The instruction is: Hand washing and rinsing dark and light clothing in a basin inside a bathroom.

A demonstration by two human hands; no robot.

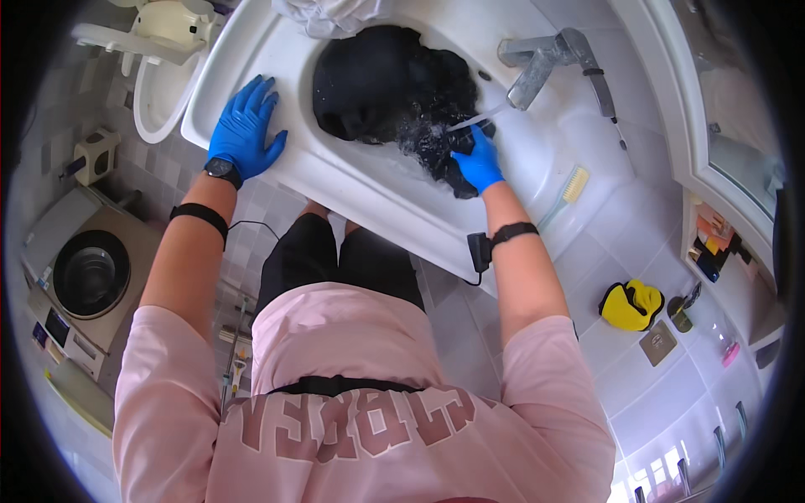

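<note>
A dark, soaked black cloth (pixel 381 84) lies bunched in the white basin (pixel 394 189), partly in water. My right hand (pixel 478 163), in a blue rubber glove, grips an edge of this cloth near the basin's right side. Water from the metal faucet (pixel 541 71) falls just beside those fingers and splashes. My left hand (pixel 247 130), gloved in blue too, rests flat on the basin's left rim with its fingers spread. It holds nothing. A dark wristwatch (pixel 223 169) sits on my left wrist.
A pale-bristled brush (pixel 574 184) lies on the basin's right ledge. White cloth (pixel 331 15) is heaped at the far rim. A yellow and black cloth item (pixel 631 304) hangs by the tiled wall at right. A washing machine (pixel 92 272) stands at left, below a toilet (pixel 163 92).
</note>
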